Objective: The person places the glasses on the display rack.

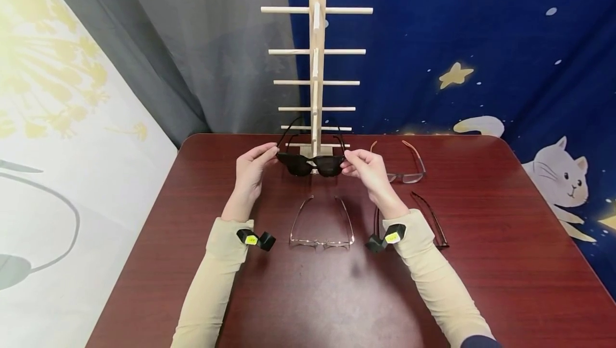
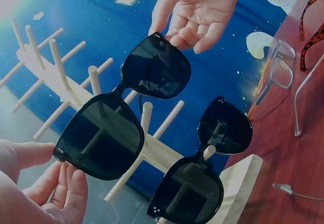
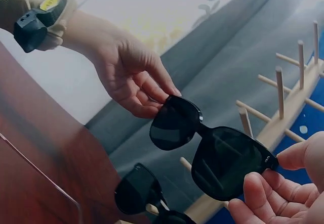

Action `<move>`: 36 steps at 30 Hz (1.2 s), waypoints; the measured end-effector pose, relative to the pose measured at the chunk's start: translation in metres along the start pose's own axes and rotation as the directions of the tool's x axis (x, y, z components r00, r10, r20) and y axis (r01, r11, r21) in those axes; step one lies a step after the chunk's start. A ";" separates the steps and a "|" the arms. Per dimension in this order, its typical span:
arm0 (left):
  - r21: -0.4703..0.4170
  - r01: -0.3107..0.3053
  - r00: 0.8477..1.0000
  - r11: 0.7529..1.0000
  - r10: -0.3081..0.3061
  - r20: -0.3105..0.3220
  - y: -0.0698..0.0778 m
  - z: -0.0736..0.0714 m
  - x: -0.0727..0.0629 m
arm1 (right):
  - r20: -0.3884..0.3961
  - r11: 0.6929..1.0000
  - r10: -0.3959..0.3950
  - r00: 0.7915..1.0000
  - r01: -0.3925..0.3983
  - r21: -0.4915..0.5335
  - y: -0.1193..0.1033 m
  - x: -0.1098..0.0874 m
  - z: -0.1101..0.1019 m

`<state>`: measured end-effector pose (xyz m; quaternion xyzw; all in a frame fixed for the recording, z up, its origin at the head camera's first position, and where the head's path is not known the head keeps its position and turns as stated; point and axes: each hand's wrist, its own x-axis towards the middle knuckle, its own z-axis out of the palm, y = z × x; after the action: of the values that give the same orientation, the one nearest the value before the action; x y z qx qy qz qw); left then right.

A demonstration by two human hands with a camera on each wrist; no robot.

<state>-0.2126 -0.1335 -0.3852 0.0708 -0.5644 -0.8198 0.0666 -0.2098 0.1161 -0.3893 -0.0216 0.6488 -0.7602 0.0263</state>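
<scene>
Black sunglasses (image 1: 299,165) are held level by both hands, in front of the lower part of a wooden eyewear stand (image 1: 316,72). My left hand (image 1: 251,171) pinches their left outer corner between thumb and fingers. At the opposite corner, my right hand (image 1: 371,172) grips the frame the same way. In the left wrist view, a second pair of black sunglasses (image 2: 195,188) sits lower on the stand, below the held pair, with a peg end at its bridge. From the head view this second pair is mostly hidden behind the held one.
Thin metal-framed glasses (image 1: 321,242) lie on the table (image 1: 159,284) in front of the stand. Clear glasses with orange-brown temples (image 1: 418,158) are to the right. Tortoiseshell-temple glasses (image 1: 435,222) lie partly under my right forearm. Curtains hang behind.
</scene>
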 end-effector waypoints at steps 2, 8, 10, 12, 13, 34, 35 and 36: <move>-0.004 0.005 1.000 1.000 -0.005 -0.010 -0.001 0.004 0.004 | 0.000 1.000 0.010 1.000 -0.010 0.001 -0.001 0.004 -0.002; -0.006 0.021 0.999 1.000 -0.021 -0.046 -0.003 0.011 0.014 | -0.009 0.999 0.032 0.999 -0.032 0.010 -0.002 0.015 -0.005; 0.000 0.024 0.998 1.000 -0.024 -0.054 -0.004 0.012 0.016 | -0.012 0.999 0.035 0.999 -0.035 0.015 -0.002 0.019 -0.006; 0.000 0.024 0.998 1.000 -0.024 -0.059 -0.005 0.014 0.018 | -0.017 0.999 0.042 0.999 -0.041 0.012 -0.001 0.022 -0.007; -0.002 0.025 0.998 1.000 -0.025 -0.062 -0.006 0.014 0.019 | -0.018 0.999 0.045 0.999 -0.045 0.011 0.000 0.023 -0.007; -0.002 0.086 0.992 0.996 -0.086 -0.092 -0.018 0.015 0.030 | -0.030 0.997 0.081 0.996 -0.080 0.022 0.008 0.033 -0.012; -0.002 0.085 0.992 0.996 -0.084 -0.090 -0.018 0.015 0.030 | -0.030 0.997 0.080 0.996 -0.080 0.020 0.008 0.033 -0.012; -0.003 0.083 0.993 0.997 -0.083 -0.087 -0.018 0.014 0.030 | -0.030 0.997 0.081 0.996 -0.081 0.018 0.009 0.033 -0.012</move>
<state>-0.2453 -0.1196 -0.3981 0.1298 -0.5577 -0.8179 0.0571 -0.2434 0.1241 -0.3997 0.0165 0.6430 -0.7643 0.0473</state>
